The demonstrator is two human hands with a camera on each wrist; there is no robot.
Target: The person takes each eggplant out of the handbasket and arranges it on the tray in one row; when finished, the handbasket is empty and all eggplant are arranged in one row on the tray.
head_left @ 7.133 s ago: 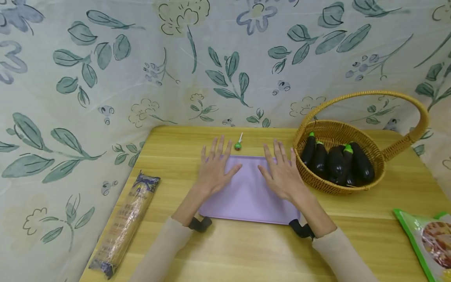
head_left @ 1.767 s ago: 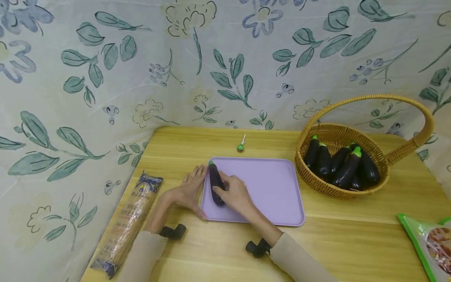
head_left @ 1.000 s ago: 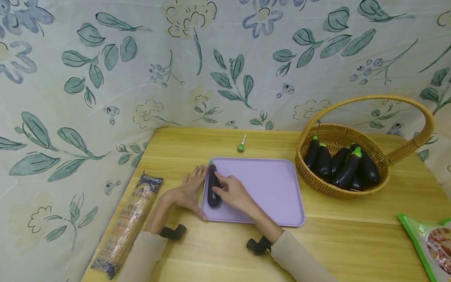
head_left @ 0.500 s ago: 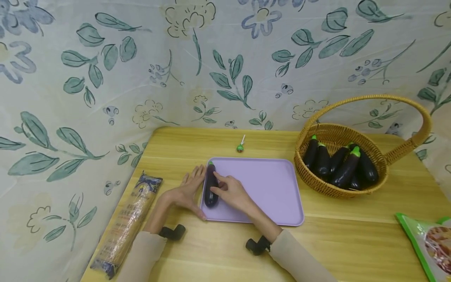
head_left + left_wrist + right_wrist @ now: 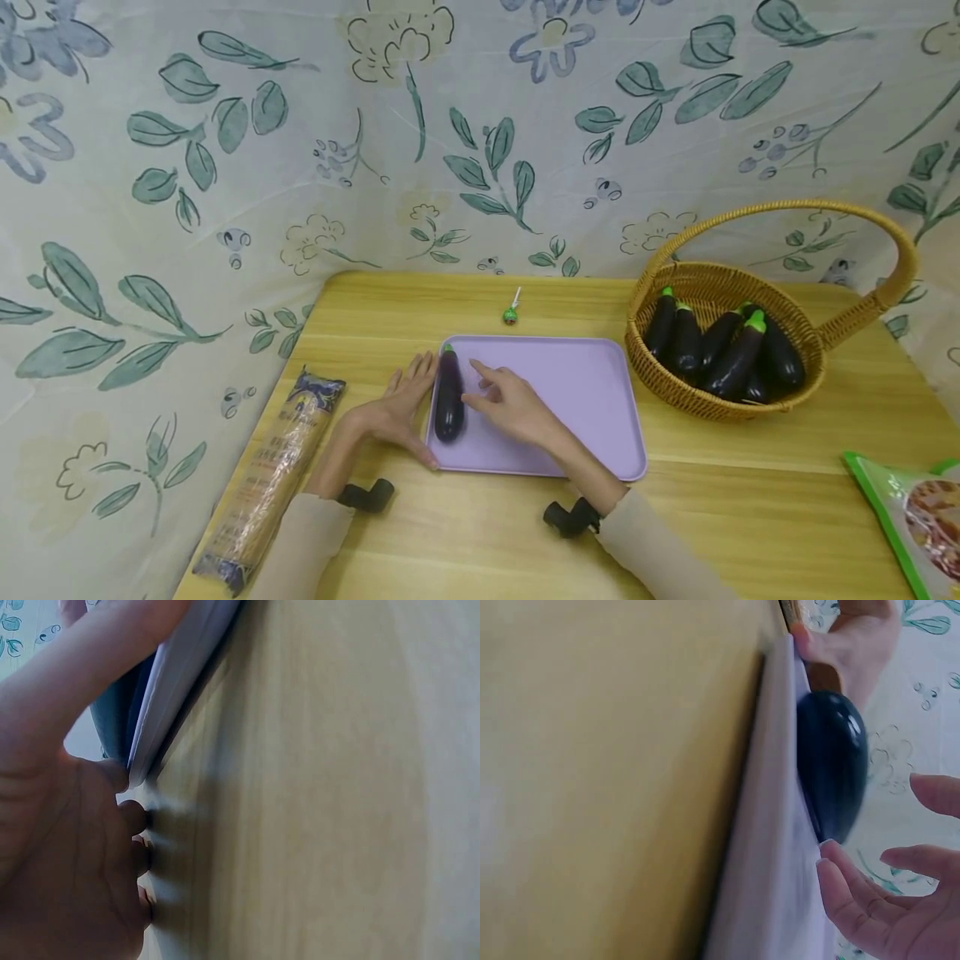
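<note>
A dark purple eggplant (image 5: 449, 400) with a green tip lies lengthwise along the left side of the lilac tray (image 5: 570, 400). My left hand (image 5: 393, 417) rests at the tray's left edge, thumb at the near left corner and fingers spread along the rim. Just right of the eggplant, my right hand (image 5: 517, 408) hovers over the tray with index finger and thumb apart, holding nothing. In the right wrist view, a gap shows between the thumb and the eggplant (image 5: 832, 761), while the lower fingertips are close to its end.
At the right stands a wicker basket (image 5: 712, 408) with several eggplants (image 5: 735, 358). A lollipop (image 5: 511, 315) lies behind the tray. A long pack of noodles (image 5: 273, 475) is at the left, and a green-edged bag (image 5: 915, 508) at the far right. A patterned cloth hangs behind the table.
The eggplant was shifted left against the tray's side by my right hand, which has now let go and moved slightly right. My left hand has stayed at the tray edge over the last two seconds.
</note>
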